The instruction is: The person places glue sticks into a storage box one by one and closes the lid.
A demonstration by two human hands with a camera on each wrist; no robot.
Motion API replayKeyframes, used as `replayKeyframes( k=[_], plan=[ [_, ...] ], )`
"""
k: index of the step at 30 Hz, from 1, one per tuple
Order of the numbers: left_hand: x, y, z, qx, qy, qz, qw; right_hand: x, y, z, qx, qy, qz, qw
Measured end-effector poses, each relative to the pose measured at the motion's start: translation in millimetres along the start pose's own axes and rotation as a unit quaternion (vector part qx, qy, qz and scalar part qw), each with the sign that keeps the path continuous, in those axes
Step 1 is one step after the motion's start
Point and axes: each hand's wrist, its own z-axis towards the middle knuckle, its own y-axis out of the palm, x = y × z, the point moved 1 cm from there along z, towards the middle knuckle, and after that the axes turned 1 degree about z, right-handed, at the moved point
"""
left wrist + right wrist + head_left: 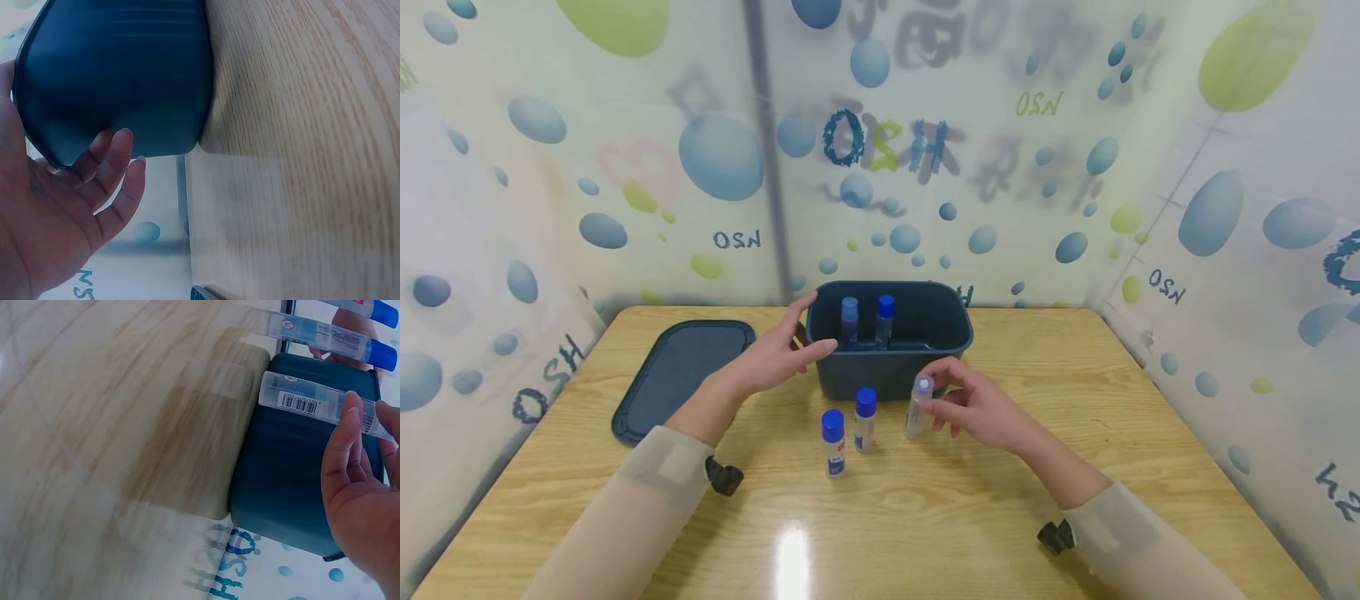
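Observation:
My right hand pinches a small clear bottle near its whitish, see-through top, between thumb and fingers. A barcode label shows on this bottle in the right wrist view. Two clear bottles with blue caps, a nearer bottle and a farther bottle, stand to its left. Behind them is a dark blue bin, with two more blue-capped bottles upright inside. My left hand rests at the bin's left end, thumb over the front rim, index finger at the back corner, other fingers loosely bent along the outer wall.
A dark lid lies flat on the wooden table, left of the bin and beside my left forearm. Patterned white curtains enclose the table at the back and both sides, close behind the bin.

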Motion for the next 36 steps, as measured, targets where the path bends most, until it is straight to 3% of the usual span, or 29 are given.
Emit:
replayKeyframes(
  k=[20,36],
  plan=[
    [-0.5,0.6,-0.6,0.0,-0.004,0.01,0.9999,-48,-15.8,-20,0.06,-0.102,0.019,0.993],
    [-1.1,0.3,0.8,0.0,0.0,0.006,1.0,-72,-37.7,-4,0.153,-0.18,-0.002,0.972]
  ],
)
